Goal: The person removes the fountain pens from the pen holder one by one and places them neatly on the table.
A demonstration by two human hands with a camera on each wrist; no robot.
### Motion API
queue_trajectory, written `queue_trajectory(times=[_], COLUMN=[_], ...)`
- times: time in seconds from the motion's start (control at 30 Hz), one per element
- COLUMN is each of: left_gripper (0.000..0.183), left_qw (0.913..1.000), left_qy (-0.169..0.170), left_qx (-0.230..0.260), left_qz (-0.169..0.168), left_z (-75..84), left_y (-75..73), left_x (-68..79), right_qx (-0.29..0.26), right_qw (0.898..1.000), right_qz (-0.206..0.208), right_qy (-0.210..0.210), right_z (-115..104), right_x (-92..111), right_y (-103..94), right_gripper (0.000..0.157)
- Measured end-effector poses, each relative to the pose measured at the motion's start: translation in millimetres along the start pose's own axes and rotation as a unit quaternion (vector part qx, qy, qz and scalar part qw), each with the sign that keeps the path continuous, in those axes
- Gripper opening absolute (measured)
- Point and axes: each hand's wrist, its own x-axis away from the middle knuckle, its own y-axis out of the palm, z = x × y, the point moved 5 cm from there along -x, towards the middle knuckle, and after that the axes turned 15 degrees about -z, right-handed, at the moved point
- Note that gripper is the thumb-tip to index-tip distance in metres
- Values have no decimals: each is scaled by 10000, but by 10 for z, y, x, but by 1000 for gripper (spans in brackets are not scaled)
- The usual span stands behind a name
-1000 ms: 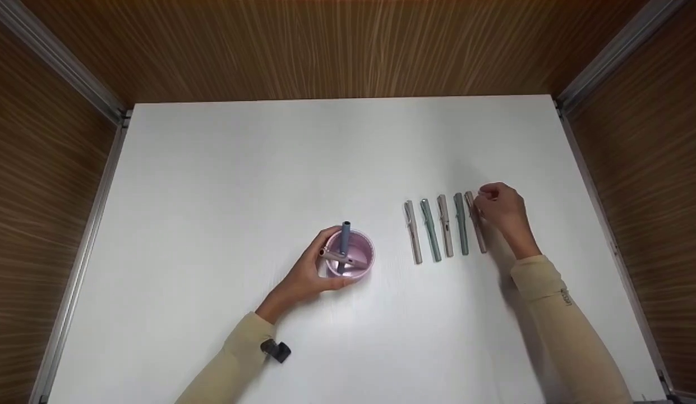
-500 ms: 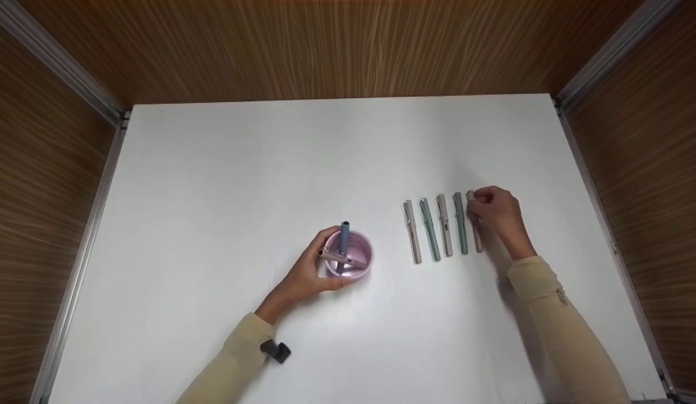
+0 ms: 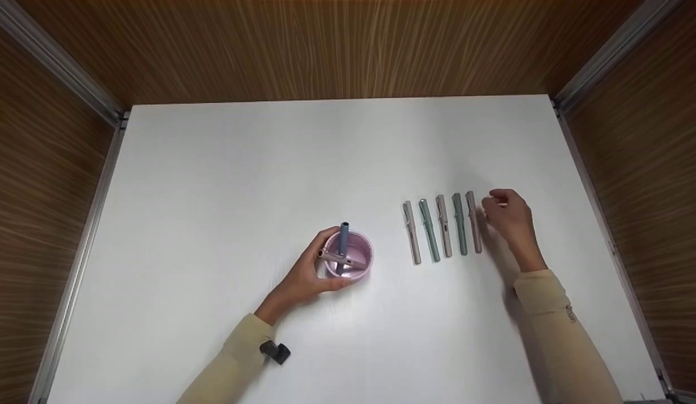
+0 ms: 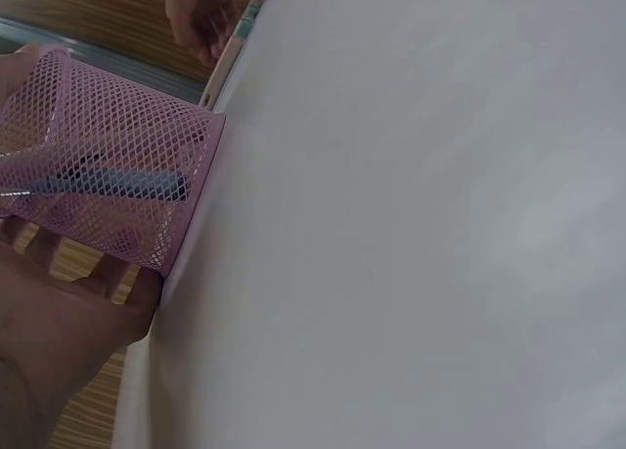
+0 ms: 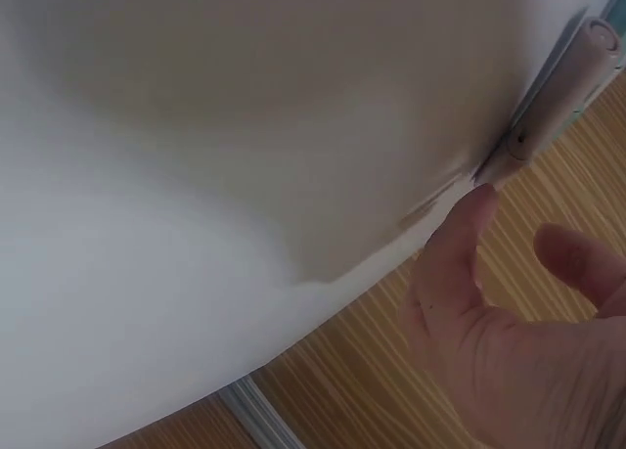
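My left hand (image 3: 300, 280) grips a pink mesh pen holder (image 3: 363, 242), its fingers and thumb around opposite sides. Inside the holder a blue pen (image 3: 344, 238) and a pinkish pen (image 3: 335, 257) lean across each other; the mesh partly veils them in the left wrist view. Several capped pens lie in a row to the right, alternating pinkish and green, clips toward the far side. Just beside the rightmost pinkish pen (image 3: 474, 221) is my right hand (image 3: 509, 219), loosely curled. The right wrist view shows its thumb and finger apart, with nothing between them, near that pen (image 5: 562, 102).
The white tabletop (image 3: 241, 168) is bounded by wood-grain panels (image 3: 348, 50) at the back and both sides. Other row pens are a pinkish pen (image 3: 412, 233) at the left end, green pens (image 3: 430, 230) and a pinkish pen (image 3: 443, 225) in the middle.
The right hand touched the rightmost pen and shifted it slightly left, straightening it, then moved off to the right and let go. The left hand and pen holder stay put.
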Motion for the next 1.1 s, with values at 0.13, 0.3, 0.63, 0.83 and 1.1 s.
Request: queue_trajectory(times=[0.13, 0.3, 0.63, 0.83, 1.1], left_gripper=[98, 102, 96, 98, 99], left_qw=[10000, 9999, 10000, 9999, 9999], left_qy=[-15, 32, 16, 103, 59], left_qx=[26, 93, -32, 46, 149], left_qz=[68, 113, 61, -16, -44], left_z=[11, 15, 15, 19, 2], left_y=[-6, -9, -12, -13, -19], left_x=[3, -3, -9, -35, -46], right_qx=[19, 24, -358, -796, -1230], right_qw=[9990, 9948, 9844, 9776, 9689], right_qz=[370, 837, 1313, 1281, 1060], right_qy=[-239, -586, -1119, -1466, -1867], right_z=[-19, -77, -154, -208, -368], right_x=[105, 238, 428, 517, 645], right_y=[-20, 20, 164, 244, 359], right_gripper=[57, 51, 40, 36, 34])
